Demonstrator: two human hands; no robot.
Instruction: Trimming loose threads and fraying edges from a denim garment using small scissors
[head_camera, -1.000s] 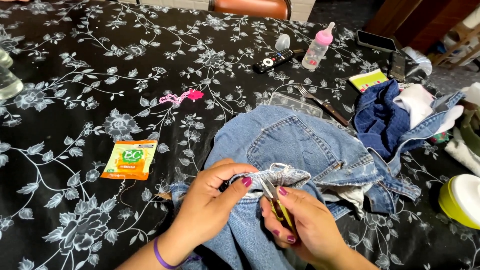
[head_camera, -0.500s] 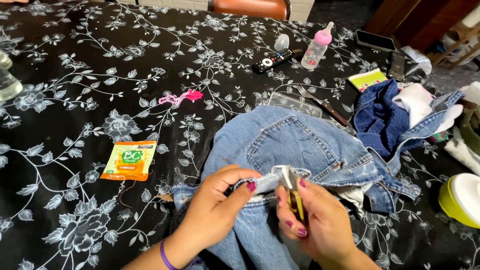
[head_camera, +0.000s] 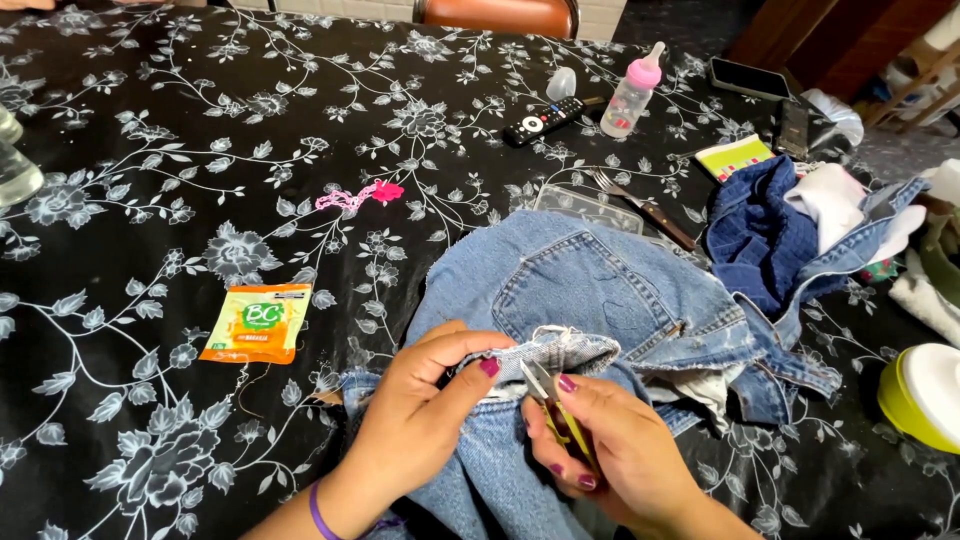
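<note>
Where the black floral tablecloth (head_camera: 150, 120) covers the whole table, jeans (head_camera: 590, 290) lie spread at near centre, back pocket up. Pile of dark blue and white clothes (head_camera: 800, 225) sits to their right, touching them. Left hand (head_camera: 425, 415) rests on the jeans' near edge, thumb and fingers pinched shut on a frayed denim hem (head_camera: 560, 350), lifting it slightly. Right hand (head_camera: 610, 450) lies just beside it, closed around small snips (head_camera: 550, 400); the blades point up at the hem, tips touching or nearly touching it, cannot tell which. Orange-green sachet (head_camera: 255, 322) lies flat left of the hands, well apart. Remote (head_camera: 545, 120) and pink-capped baby bottle (head_camera: 632, 92) stand at the far side. Fork (head_camera: 640, 205) lies just beyond the jeans. Pink hair clip (head_camera: 360, 195) lies mid-table, alone.
</note>
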